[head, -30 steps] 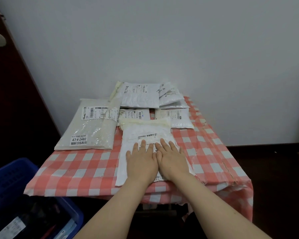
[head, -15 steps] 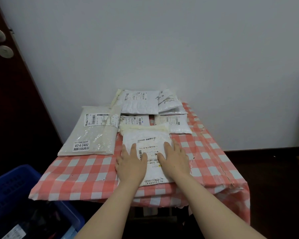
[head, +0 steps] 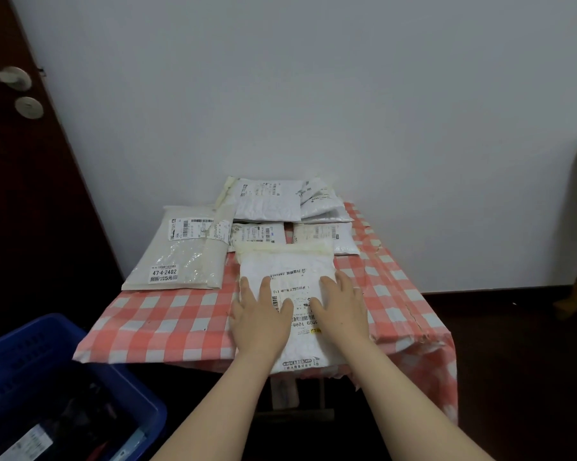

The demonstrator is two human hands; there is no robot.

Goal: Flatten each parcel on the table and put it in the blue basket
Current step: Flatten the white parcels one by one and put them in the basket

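Slid apart since before, my left hand point(head: 260, 322) and right hand point(head: 342, 311) press flat-fingered, flattening the parcel point(head: 287, 264); next I'd grip it for the lower-left blue basket point(head: 47, 347).

Check-cloth table point(head: 167, 324) — front parcel point(head: 287, 271), big parcel point(head: 184, 257) at L, more parcels point(head: 267, 204) at rear

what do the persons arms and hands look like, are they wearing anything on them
Nothing is worn that shows. The left hand and right hand have no gloves, and no ring, watch or bracelet can be made out. The left forearm and right forearm are uncovered down to the picture's bottom edge, with no sleeve in view and no visible markings.
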